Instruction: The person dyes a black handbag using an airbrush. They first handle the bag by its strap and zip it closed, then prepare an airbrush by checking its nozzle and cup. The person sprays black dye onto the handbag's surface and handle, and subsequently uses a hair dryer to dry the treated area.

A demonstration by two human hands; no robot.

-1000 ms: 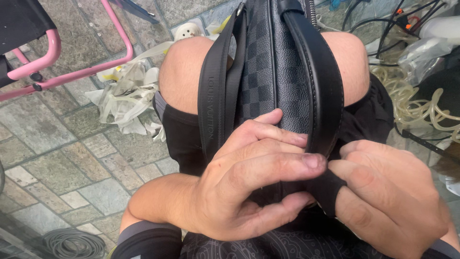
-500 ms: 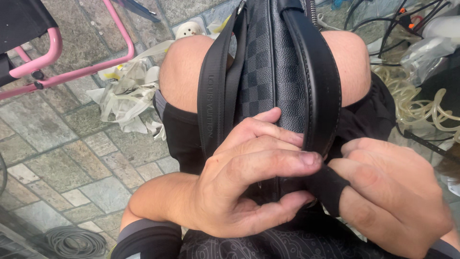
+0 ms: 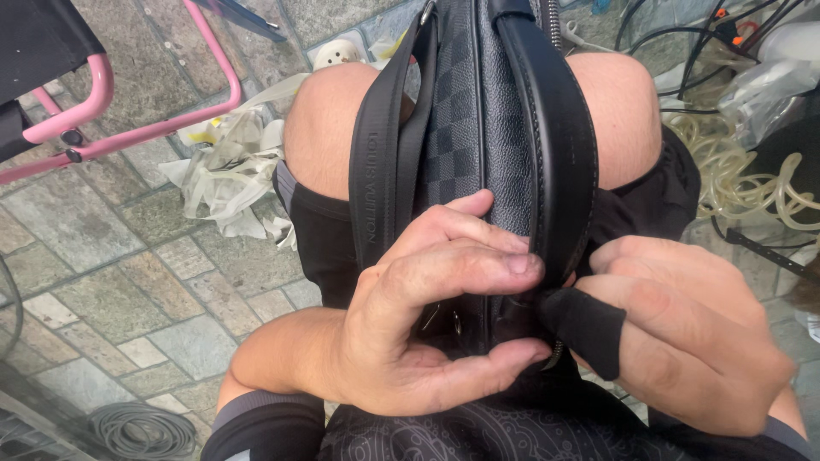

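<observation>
Head view, looking down at our lap. A dark checkered bag (image 3: 478, 145) stood upright between our bare knees, its black webbing strap (image 3: 376, 145) hanging down its left side and a padded black handle (image 3: 555, 145) curving down its right. Pale lettering ran lengthwise along the strap.

Our left hand (image 3: 427, 333) curled around the near end of the bag, fingers bent over the top and thumb below, in a loose half-closed grip touching the bag's edge. Our right hand (image 3: 683, 333) met it from the right; its thumb and forefinger were pinched shut on a black tab (image 3: 581, 329) at the bag's near end. We could not tell whether this tab was a zip pull or a strap end.

On the stone-tiled floor (image 3: 94, 256) to the left lay crumpled whitish plastic wrapping (image 3: 226, 171), just beside our left knee, and beyond it the pink tubular frame (image 3: 128, 119) of a chair. A grey coiled hose (image 3: 141, 431) lay at lower left. To the right, a tangle of pale cord (image 3: 743, 179) and black cables (image 3: 675, 51) lay near our right knee.
</observation>
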